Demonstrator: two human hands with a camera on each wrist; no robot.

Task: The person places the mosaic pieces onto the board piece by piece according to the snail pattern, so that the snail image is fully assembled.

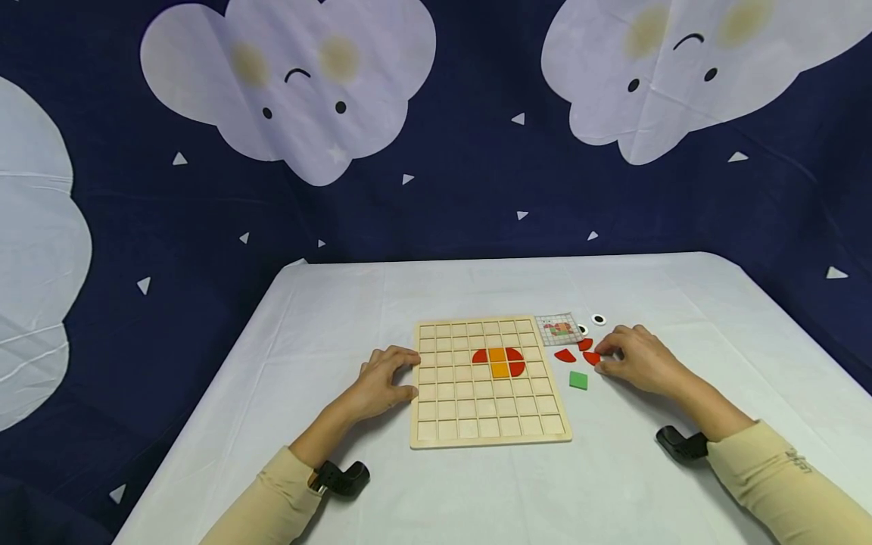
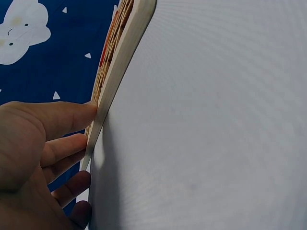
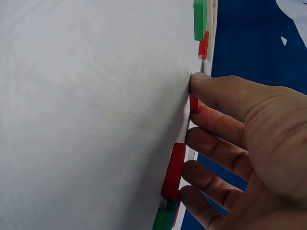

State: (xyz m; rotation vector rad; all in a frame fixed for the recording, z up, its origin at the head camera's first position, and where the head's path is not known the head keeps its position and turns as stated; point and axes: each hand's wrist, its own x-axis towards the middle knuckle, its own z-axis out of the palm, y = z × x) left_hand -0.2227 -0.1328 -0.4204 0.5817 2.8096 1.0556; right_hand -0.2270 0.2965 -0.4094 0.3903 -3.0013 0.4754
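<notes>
A square wooden grid board (image 1: 446, 412) lies on the table with two orange squares (image 1: 499, 369) and three red quarter-circle pieces (image 1: 517, 369) set in its cells. At its left edge, my left hand (image 1: 381, 384) rests thumb and fingertips against the wooden rim (image 2: 117, 72). To the right of the board, my right hand (image 1: 643, 359) pinches a red quarter-circle piece (image 1: 591, 358) by its edges, low at the tabletop. In the right wrist view this red piece (image 3: 194, 103) shows between thumb and forefinger.
Two more red quarter-circles (image 1: 565, 356) and a green square (image 1: 578, 381) lie between board and right hand. A patterned card (image 1: 555, 329) touches the board's upper right, near two eye discs (image 1: 599, 319). Red (image 3: 173, 172) and green pieces (image 3: 165, 218) sit below the right fingers.
</notes>
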